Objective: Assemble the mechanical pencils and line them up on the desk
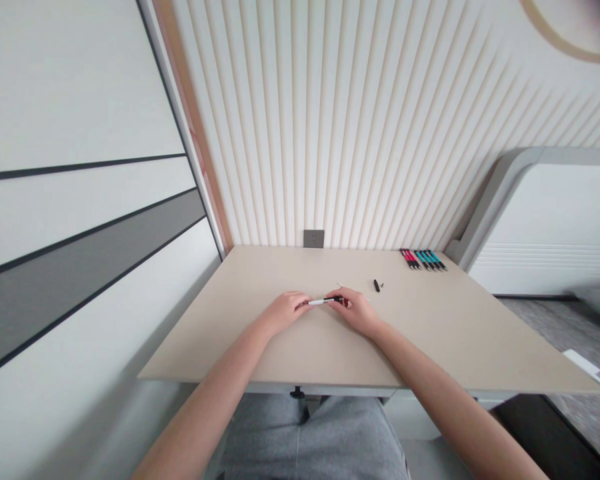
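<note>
Between my two hands, a little above the desk, is a slim pen (pixel 318 302) with a white barrel and a black section at its right end. My left hand (pixel 286 311) pinches the left end of it. The fingers of my right hand (pixel 354 311) close around the black end, hiding part of it. A thin white stick, perhaps a refill (pixel 340 285), shows just beyond my right hand, partly covered by it. Farther right on the desk lie a short black pen part (pixel 377 286) and a tiny dark piece (pixel 382 285).
Toward the back right of the beige desk (pixel 220 320) lie a row of red-and-black pens (pixel 411 259) and a row of teal-and-black pens (pixel 431 260). A dark socket (pixel 314 239) sits on the ribbed wall behind. A white cabinet (pixel 90 267) borders the left side.
</note>
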`<state>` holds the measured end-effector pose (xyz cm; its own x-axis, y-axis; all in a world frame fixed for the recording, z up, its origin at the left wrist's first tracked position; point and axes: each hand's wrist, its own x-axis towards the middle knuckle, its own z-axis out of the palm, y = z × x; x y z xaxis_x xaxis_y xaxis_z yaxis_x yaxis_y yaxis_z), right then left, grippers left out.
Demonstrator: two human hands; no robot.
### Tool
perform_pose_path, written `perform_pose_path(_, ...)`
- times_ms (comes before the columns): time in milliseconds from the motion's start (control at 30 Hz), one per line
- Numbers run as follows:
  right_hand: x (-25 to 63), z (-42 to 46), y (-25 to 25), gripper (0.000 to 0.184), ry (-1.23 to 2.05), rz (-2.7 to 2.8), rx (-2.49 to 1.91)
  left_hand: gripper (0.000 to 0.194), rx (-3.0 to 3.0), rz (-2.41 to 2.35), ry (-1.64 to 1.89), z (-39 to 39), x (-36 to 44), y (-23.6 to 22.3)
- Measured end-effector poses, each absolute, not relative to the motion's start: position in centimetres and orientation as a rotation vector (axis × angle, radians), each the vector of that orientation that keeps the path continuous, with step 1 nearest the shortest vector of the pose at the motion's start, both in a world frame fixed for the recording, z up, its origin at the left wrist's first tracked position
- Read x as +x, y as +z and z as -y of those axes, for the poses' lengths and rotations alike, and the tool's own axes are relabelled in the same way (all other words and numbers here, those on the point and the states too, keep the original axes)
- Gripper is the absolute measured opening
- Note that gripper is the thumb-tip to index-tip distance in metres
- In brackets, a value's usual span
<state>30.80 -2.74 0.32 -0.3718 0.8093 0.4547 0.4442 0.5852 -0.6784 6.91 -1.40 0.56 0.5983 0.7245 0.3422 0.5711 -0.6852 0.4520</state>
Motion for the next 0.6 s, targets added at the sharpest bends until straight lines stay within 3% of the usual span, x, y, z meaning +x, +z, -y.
perform_pose_path(600, 30.7, 2.35, -0.03, 0.033, 0.732, 1.741, -1.063, 0.019, 2.535, -1.118, 0.668, 1.42, 7.26, 0.31)
